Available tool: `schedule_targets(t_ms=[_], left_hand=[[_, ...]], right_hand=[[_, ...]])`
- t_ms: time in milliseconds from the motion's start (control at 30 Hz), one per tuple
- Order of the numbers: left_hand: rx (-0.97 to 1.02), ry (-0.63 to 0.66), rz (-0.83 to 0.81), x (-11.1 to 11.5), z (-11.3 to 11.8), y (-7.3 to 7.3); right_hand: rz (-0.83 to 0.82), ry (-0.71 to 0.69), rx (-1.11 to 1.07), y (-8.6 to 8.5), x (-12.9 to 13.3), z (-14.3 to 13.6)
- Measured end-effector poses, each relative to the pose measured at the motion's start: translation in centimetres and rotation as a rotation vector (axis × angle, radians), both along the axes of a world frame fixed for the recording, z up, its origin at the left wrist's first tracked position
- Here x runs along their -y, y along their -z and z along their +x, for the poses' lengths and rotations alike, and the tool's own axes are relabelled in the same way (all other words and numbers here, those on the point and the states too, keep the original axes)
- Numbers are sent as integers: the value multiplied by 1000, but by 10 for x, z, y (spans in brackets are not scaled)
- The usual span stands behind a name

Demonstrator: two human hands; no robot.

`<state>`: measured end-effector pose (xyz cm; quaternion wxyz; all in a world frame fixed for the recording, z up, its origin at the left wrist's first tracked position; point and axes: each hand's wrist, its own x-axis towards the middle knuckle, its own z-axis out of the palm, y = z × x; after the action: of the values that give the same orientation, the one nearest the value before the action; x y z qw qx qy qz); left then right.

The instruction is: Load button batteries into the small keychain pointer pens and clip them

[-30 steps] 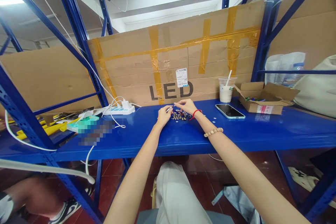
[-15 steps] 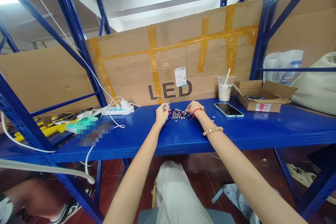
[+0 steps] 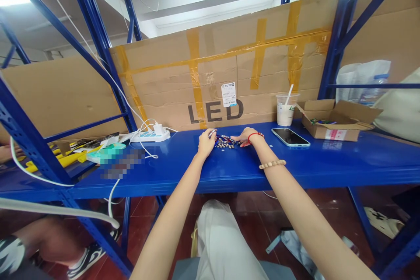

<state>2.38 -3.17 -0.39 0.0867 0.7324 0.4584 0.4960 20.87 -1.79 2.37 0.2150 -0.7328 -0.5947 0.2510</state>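
Note:
A small pile of shiny metallic pieces with some blue and red bits lies on the blue tabletop. At the pile's left edge is my left hand, its fingers closed around a small dark item too small to name. My right hand, with a red string and a beaded bracelet at the wrist, reaches in from the right. Its fingers point down at the right side of the pile, and what they hold, if anything, is too small to tell.
Right of the hands lie a phone, a cup with a straw and an open cardboard box. At left are a power strip and yellow items. A cardboard sheet stands behind. Another person's leg shows lower left.
My right hand has lowered slightly against the right side of the pile, its fingers more over the pieces. My left hand stays beside the pile. The whole view has shifted a little.

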Motion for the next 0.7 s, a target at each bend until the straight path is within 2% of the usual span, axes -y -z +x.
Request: schedule_targets(t_ms=[67,267,433,567,700], left_hand=[[3,-2,-1,0,0,0],[-4,-18,-5,-2,0,1],[20,0,-25,0,1,3],[-14,-9,-34,3,3,7],[-47,15,-32,8,10,11]], right_hand=[[-45,-40,-107,0,1,0],[24,-96,-130,7,-1,1],[65,-43,-288,9,-4,4],[155,-40,-369,9,-3,3],[259,-123,-546,11,-6,-4]])
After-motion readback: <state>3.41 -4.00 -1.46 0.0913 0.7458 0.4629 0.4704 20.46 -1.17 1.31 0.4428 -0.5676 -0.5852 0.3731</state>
